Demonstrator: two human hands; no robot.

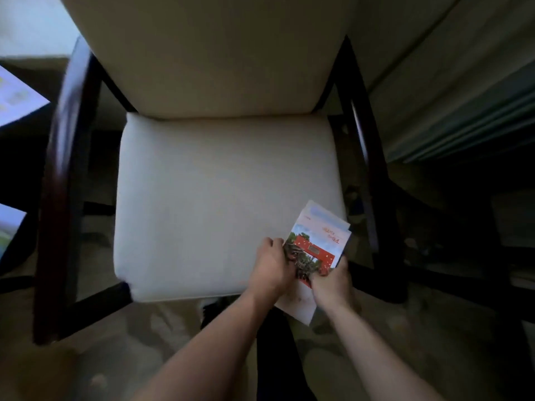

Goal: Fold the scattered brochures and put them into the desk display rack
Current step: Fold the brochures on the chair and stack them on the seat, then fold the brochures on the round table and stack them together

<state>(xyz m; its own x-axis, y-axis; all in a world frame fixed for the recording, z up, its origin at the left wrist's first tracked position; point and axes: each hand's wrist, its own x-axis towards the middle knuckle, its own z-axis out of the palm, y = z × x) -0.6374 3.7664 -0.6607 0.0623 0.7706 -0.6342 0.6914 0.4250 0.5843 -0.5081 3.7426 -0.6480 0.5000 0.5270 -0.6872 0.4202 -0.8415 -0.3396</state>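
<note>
Both hands hold a small stack of brochures (317,244) over the near right corner of a cream chair seat (220,198). The left hand (272,267) grips the stack's left edge with curled fingers; the right hand (333,282) pinches its near right edge. The top cover shows a red gate and red writing too blurred to read. More printed sheets (17,96) lie at far left

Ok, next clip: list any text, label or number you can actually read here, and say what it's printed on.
No text here can be read.
Top brochure, held by left hand and right hand: red script at upper right, too blurred.
Brochure behind it: blue heading band, blurred.
Sheets at the left edge: print too blurred.
</note>
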